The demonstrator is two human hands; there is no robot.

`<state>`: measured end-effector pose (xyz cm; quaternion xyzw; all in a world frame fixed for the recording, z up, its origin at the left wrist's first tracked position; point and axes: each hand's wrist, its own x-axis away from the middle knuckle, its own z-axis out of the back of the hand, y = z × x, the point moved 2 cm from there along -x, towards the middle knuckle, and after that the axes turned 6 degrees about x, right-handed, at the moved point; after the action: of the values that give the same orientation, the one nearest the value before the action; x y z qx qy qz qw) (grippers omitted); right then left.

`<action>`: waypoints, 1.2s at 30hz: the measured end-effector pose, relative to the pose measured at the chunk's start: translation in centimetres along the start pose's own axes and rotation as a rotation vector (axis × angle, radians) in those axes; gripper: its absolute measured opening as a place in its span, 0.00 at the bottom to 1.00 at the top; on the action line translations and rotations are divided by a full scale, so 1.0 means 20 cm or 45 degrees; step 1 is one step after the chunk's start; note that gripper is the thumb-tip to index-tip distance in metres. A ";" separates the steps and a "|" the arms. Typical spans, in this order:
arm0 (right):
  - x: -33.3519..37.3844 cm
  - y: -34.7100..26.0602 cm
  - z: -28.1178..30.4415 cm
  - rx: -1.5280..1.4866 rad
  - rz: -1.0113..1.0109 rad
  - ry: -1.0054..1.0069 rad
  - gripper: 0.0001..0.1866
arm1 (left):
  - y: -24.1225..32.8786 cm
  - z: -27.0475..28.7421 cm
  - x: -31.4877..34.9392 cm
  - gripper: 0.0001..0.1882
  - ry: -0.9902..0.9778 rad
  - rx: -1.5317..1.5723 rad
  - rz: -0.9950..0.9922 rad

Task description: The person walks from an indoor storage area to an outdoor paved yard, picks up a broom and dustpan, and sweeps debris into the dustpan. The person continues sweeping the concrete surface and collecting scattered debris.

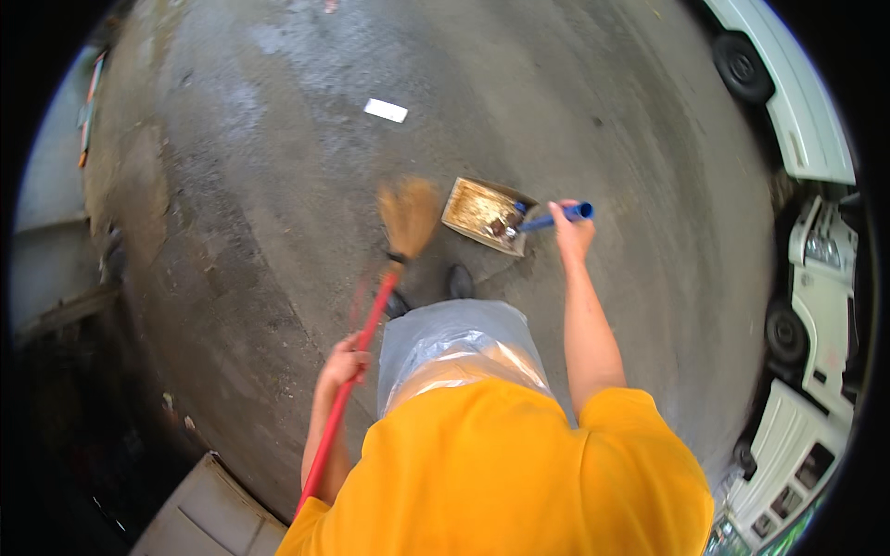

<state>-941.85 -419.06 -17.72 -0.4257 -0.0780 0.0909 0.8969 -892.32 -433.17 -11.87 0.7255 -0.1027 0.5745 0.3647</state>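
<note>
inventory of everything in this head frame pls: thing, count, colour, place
Broom: one, straw and red, slanting left of centre
Box-shaped pan: one, golden-tan inside, centre
Blue handle: one, blue, at pan's right end
Debris: count unclear, dark and shiny, in pan
Flat rectangle: one, white, on ground beyond broom
Vehicles: at least two, whitish, right edge
Strip: one, orange and white, upper left edge
Panelled object: one, grey, bottom left
Shoes: two, dark, below pan
Apron: one, translucent, below shoes
Shirt: one, yellow-orange, bottom centre
Left hand: one, bare, on broom
Right hand: one, bare, on blue handle
</note>
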 end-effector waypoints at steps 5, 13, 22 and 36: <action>-0.14 -0.04 -0.01 -0.355 -0.219 0.190 0.09 | 0.03 -0.12 0.16 0.38 -0.100 0.006 0.020; -0.46 -0.38 -0.05 -0.349 -0.429 0.275 0.14 | 0.57 0.41 0.44 0.36 0.305 0.420 -0.333; -0.68 -0.72 -0.83 -0.318 -0.242 0.263 0.10 | 1.45 1.16 -0.73 0.35 0.094 0.678 -0.359; -0.79 -1.00 -1.22 -0.053 -0.203 0.231 0.14 | 1.82 1.17 -0.02 0.38 0.075 -0.010 -0.154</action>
<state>-949.93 -453.31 -18.40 -0.4430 -0.0320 -0.0211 0.8957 -895.30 -474.34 1.06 0.7118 -0.0502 0.5721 0.4043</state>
